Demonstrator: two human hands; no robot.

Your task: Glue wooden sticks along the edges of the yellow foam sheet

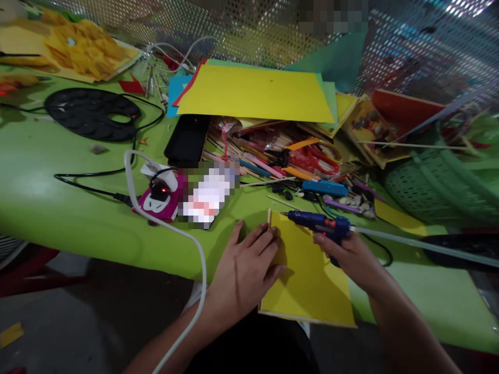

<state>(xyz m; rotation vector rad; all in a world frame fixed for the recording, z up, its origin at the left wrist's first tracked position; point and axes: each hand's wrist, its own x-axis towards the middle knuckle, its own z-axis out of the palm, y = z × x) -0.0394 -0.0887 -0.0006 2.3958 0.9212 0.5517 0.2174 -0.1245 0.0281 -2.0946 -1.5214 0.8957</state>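
Note:
A sheet of yellow card [312, 285] lies at the table's front edge, its near end reaching past the edge. Thin wooden sticks run along its left and near sides; the left stick [269, 215] shows its top end above my fingers. My left hand [249, 265] holds down the card's left side, fingers bent over the stick and thumb on the card. In my right hand [351, 254] is a blue hot glue gun [319, 223], fingers wrapped round its handle. Its nozzle points left, just over the card's top left corner. A long clear glue stick [421, 244] sticks out of its back.
A white cable [200, 259] arches over my left forearm from a pink power strip [167, 202]. Beside it lies a lit phone [210, 197]. Behind are coloured sheets [257, 93], scissors [319, 158], loose sticks, a black palette [86, 114] and a green basket [436, 176].

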